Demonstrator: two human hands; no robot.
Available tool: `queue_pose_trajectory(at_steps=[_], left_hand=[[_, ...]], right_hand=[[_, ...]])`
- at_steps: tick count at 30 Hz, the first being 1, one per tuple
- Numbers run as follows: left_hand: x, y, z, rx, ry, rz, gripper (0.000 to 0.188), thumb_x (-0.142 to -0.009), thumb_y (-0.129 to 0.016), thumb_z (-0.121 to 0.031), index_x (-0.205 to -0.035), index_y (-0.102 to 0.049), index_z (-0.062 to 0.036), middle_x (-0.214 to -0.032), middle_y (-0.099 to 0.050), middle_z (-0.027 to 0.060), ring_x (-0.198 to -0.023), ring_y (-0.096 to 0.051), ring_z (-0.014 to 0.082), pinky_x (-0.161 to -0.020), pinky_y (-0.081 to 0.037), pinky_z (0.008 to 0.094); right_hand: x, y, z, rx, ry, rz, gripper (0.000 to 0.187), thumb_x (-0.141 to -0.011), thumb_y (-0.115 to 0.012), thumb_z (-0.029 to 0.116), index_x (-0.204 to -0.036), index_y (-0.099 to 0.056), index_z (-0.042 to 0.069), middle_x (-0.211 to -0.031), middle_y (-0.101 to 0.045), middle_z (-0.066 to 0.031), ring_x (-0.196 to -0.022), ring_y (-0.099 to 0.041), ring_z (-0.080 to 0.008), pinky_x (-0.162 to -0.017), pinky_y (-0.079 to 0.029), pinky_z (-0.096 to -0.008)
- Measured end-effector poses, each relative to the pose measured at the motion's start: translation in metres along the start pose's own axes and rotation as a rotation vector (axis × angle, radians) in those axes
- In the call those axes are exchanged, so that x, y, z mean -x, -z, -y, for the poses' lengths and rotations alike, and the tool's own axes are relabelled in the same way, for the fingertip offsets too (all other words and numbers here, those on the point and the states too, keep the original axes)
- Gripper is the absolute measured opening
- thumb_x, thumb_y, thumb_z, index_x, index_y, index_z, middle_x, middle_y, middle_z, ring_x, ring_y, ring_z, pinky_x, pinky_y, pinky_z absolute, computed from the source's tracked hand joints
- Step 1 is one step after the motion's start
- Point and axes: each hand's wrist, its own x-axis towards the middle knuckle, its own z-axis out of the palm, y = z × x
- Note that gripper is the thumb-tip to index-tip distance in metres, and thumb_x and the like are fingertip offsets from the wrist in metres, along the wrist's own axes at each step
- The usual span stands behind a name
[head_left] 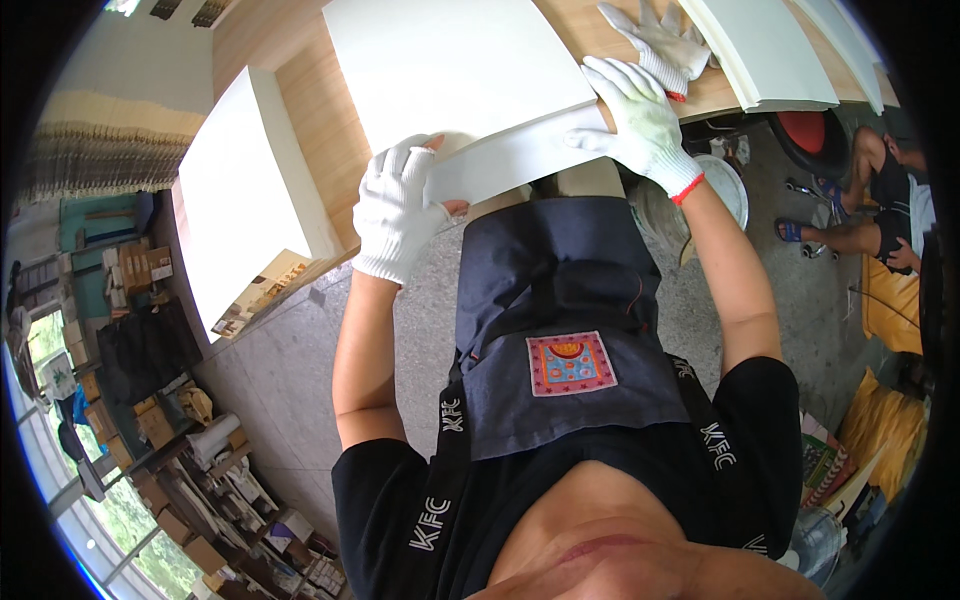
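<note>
A large white stack of what looks like paper lies on the wooden table in front of me. Along its near edge runs a pale white band; whether this is the stack's side or a sheet hanging down, I cannot tell. My left hand, in a white knit glove with bare thumb and fingertip showing, grips the band's left end. At the right near corner, my gloved right hand lies with fingers stretched over the stack and thumb along the band. A loose white glove rests just beyond it.
Other white stacks stand at the left and right of the wooden tabletop. Beneath the right side is a round clear container. A person sits at the far right. Cluttered shelves line the left.
</note>
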Motion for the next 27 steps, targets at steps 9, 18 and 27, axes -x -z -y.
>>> queue_pose_trajectory(at_steps=[9,18,27], left_hand=[[-0.001,0.014,-0.004,-0.016,0.008,0.078,0.082,-0.053,-0.09,-0.032,-0.128,-0.059,-0.0158,-0.122,-0.061,0.0046,-0.114,-0.058,0.0281,-0.092,-0.051,0.0404],[-0.014,0.029,-0.006,-0.111,0.028,0.227,0.076,-0.061,-0.087,-0.032,-0.13,-0.058,-0.02,-0.122,-0.061,0.0036,-0.112,-0.06,0.028,-0.089,-0.052,0.0397],[-0.026,0.016,0.007,-0.13,-0.125,0.183,0.018,-0.083,-0.072,-0.018,-0.101,-0.069,-0.0147,-0.103,-0.068,-0.0004,-0.084,-0.068,0.0234,-0.068,-0.056,0.0335]], right_hand=[[-0.033,0.036,0.037,-0.102,0.255,0.103,0.053,-0.092,-0.054,0.055,-0.123,-0.062,0.013,-0.128,-0.058,-0.0078,-0.123,-0.05,-0.027,-0.106,-0.038,-0.0427],[-0.088,0.03,0.029,-0.272,0.188,0.476,0.036,-0.097,-0.05,0.042,-0.118,-0.07,0.021,-0.115,-0.069,-0.0083,-0.101,-0.064,-0.0297,-0.089,-0.049,-0.0404],[-0.101,0.012,0.005,-0.392,0.221,0.524,0.05,-0.092,-0.052,0.057,-0.12,-0.07,0.02,-0.118,-0.069,-0.0077,-0.107,-0.063,-0.0292,-0.093,-0.049,-0.0382]])
